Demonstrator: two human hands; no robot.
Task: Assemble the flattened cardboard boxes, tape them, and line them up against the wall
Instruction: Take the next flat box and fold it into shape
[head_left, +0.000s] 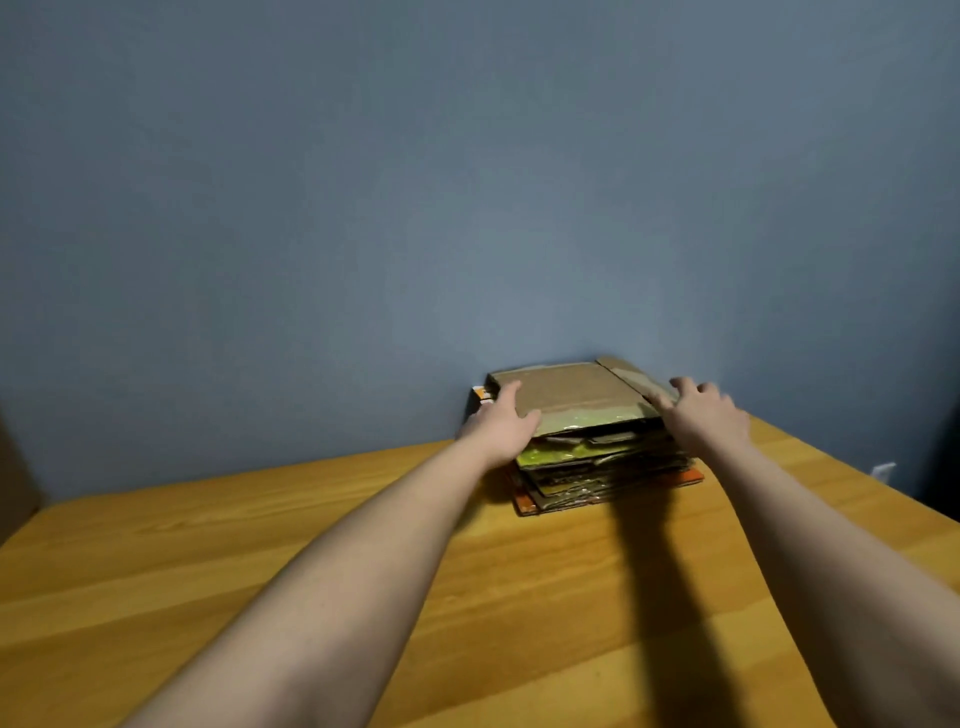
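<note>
flattened cardboard boxes lie stacked on the wooden table, pushed back to the blue wall, which i judge keeps the nearer table surface available for assembly. i observe the top flat box as plain brown card with a strip of glossy tape along its near edge; below it the sheets sit slightly fanned, with yellow-green and orange print showing at the edges.

my left hand grips the top sheet at its left near corner, thumb on top, fingers curled round the left edge. my right hand rests on the opposite side, fingers bent over the right edge; i cannot tell whether they have closed beneath it or only press on it. the top sheet lies between the two hands, the rest of the stack beneath them.

judgement: a hold at both sides suits lifting one sheet level without dragging its neighbours. no box is yet assembled. risk: the taped edge may cling to the sheet below.
</note>
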